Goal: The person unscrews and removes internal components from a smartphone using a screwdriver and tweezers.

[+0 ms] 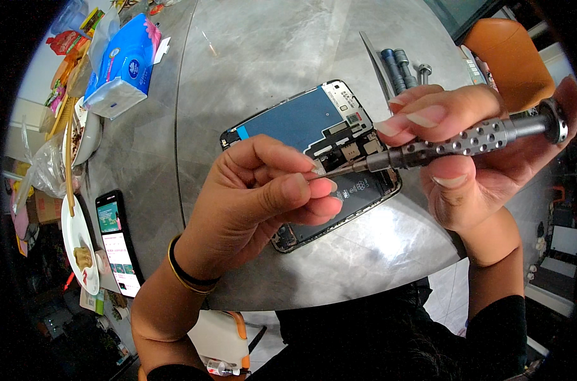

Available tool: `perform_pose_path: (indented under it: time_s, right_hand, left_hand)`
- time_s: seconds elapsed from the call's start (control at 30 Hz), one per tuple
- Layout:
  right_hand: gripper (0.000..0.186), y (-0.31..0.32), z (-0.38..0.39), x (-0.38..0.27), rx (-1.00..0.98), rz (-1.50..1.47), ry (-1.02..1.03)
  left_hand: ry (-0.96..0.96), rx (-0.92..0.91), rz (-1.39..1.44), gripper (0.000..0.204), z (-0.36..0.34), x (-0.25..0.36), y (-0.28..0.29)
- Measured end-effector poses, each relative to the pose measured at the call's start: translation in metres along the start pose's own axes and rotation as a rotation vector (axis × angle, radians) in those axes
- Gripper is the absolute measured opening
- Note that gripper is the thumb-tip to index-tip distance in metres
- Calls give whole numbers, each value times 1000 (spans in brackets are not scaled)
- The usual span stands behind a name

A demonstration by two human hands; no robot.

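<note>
My right hand [476, 178] grips a dark metal precision screwdriver [453, 143] with a dimpled handle; its capped end rests near the base of the fingers. The shaft points left, and my left hand [257, 193] pinches its thin tip between thumb and fingers. Whether a tiny screw is there too, I cannot tell. Both hands are raised over an opened smartphone [358, 190] on the grey table. Its black battery and inner boards show. Beside it, on the far side, lies the detached screen panel [295, 114] with a blue back. My left hand hides part of both.
Tweezers [372, 60], two dark cylindrical tool handles [395, 68] and a small metal piece [424, 72] lie at the far right. On the left are a blue tissue pack [126, 66], a lit phone [118, 244], a plate [71, 228] and a bowl [90, 136]. An orange chair [514, 63] stands beyond.
</note>
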State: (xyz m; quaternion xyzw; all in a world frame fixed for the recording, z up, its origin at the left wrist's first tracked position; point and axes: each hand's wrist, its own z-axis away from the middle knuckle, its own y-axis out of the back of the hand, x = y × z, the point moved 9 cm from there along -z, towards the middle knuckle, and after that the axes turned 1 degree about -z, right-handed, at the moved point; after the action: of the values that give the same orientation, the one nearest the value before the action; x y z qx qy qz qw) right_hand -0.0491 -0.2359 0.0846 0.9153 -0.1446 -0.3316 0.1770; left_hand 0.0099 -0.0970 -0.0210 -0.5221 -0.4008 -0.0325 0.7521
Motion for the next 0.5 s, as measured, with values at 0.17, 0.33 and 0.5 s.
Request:
perform_pose_path:
  time_s: [0.17,0.33,0.5]
  right_hand:
    - [89,2,2,3,8,-6,-21]
    - [89,2,2,3,-11,-6,-11]
    - [89,3,1,6,9,-33,-27]
  left_hand:
    - [1,-15,-3,15,-1,0,0]
    - [-8,-10,-4,14,0,1,0]
    - [0,-7,-6,13,0,1,0]
